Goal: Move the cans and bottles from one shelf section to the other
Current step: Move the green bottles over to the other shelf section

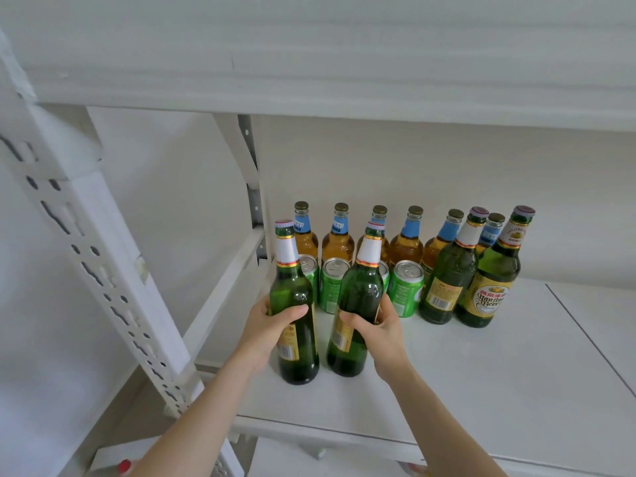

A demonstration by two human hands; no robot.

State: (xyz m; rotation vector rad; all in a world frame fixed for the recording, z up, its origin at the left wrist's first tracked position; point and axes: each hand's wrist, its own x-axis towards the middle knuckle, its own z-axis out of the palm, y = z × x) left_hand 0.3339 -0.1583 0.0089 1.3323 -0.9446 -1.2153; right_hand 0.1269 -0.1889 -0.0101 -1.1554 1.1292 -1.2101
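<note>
While both arms reach in over the white shelf (481,373), the left hand (272,325) wraps its fingers round the middle of one green bottle (292,294), and the right hand (378,325) is clamped the same way on a second green bottle (358,294) just beside it. Both stand upright near the shelf's left front; whether their bases touch the board or hang just clear, I can't quite tell. Behind them sit green cans (407,287), then amber bottles (339,242) along the back wall, and two more green bottles (447,280) stand to the right.
</note>
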